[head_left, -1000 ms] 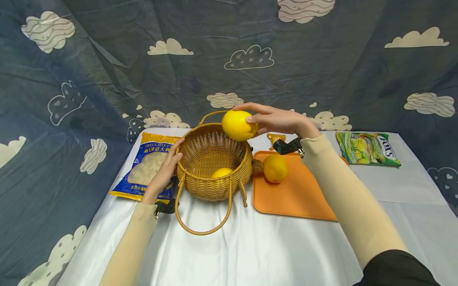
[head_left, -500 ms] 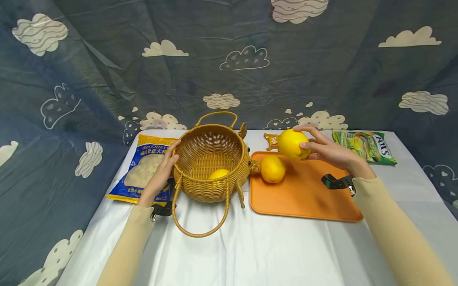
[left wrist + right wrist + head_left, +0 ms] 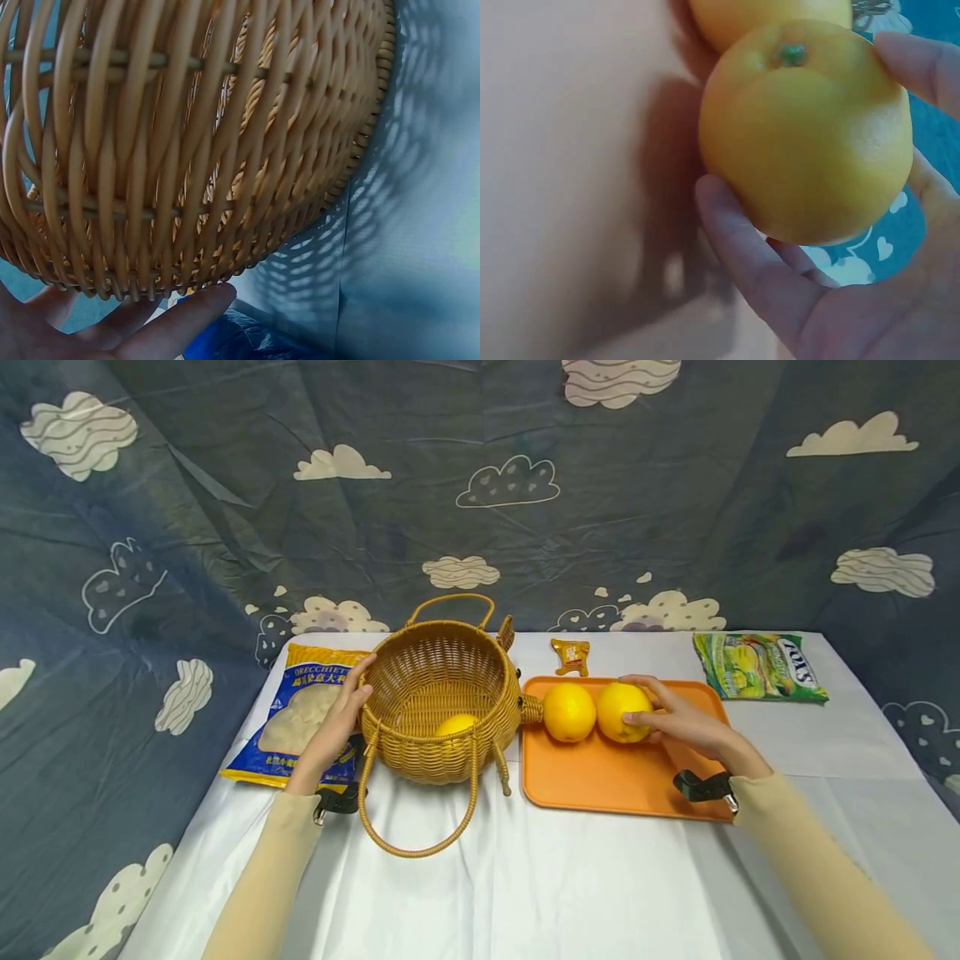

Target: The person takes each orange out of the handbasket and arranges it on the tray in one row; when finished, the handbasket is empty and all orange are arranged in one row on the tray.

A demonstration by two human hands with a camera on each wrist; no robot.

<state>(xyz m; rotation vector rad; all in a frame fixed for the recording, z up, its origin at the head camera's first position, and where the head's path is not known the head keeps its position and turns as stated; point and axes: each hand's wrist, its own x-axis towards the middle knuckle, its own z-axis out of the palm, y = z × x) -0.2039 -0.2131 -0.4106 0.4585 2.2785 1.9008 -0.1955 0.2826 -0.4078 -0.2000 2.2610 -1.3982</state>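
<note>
My right hand (image 3: 686, 722) grips a yellow orange (image 3: 624, 710) at the orange tray, its thumb and fingers around the fruit. In the right wrist view the held orange (image 3: 810, 142) shows a small green stem end. Beside it on the tray sits a second orange (image 3: 569, 712). My left hand (image 3: 333, 722) rests with extended fingers against the left side of a round wicker basket (image 3: 435, 764). From the left wrist view, the fingers lie along the basket's weave (image 3: 187, 150). Inside the basket is another yellow fruit (image 3: 456, 724), partly hidden by the near rim.
The orange tray (image 3: 600, 785) lies right of the basket, whose front handle (image 3: 420, 853) hangs down over the white cloth. A blue and yellow pasta bag (image 3: 300, 718) is at left. Behind the tray lies a small orange packet (image 3: 572, 657); a green Fox's bag (image 3: 761, 668) is at back right.
My right hand has carried the orange from above the basket's right rim rightward and down to the tray, beside the second orange. The left hand has stayed at the basket.
</note>
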